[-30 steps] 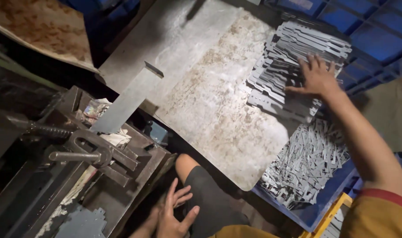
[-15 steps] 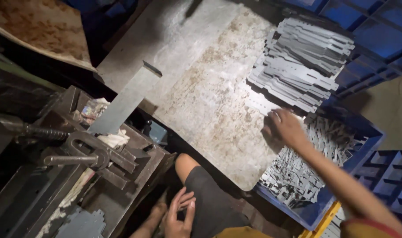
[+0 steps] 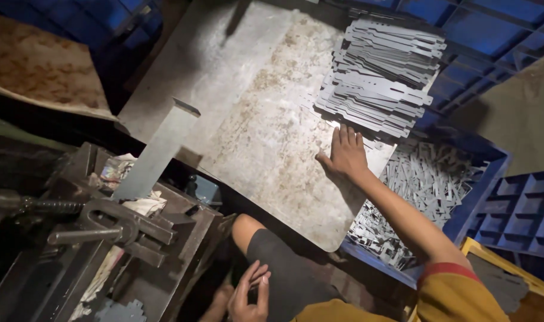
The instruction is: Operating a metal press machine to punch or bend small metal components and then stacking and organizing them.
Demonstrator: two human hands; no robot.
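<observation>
Right hand (image 3: 345, 156) lies palm down on the metal sheet (image 3: 248, 119) that serves as the desk, its fingers (image 3: 350, 136) straight and pressed together, tips touching the near edge of the stack of flat grey metal blanks (image 3: 382, 77). Nothing is pinched in this hand. The stack sits at the far right of the sheet, the blanks fanned slightly and overlapping, some overhanging the sheet's right edge.

Left hand (image 3: 250, 293) rests low at the near edge of the view, beside the person's knee (image 3: 248, 225); its fingers are loosely curled and partly spread, and it holds nothing that can be seen.

Blue crate (image 3: 483, 179) stands just right of the sheet, below the right forearm, filled with loose small grey stamped pieces (image 3: 421, 185). More blue crates (image 3: 522, 211) stand to the far right.

Narrow metal strip (image 3: 159, 149) leans from the sheet's left edge down toward a dark press tool (image 3: 114, 229) at near left, where crumpled rags (image 3: 144, 206) lie. Sheet surface is stained and rust-marked across its middle.
</observation>
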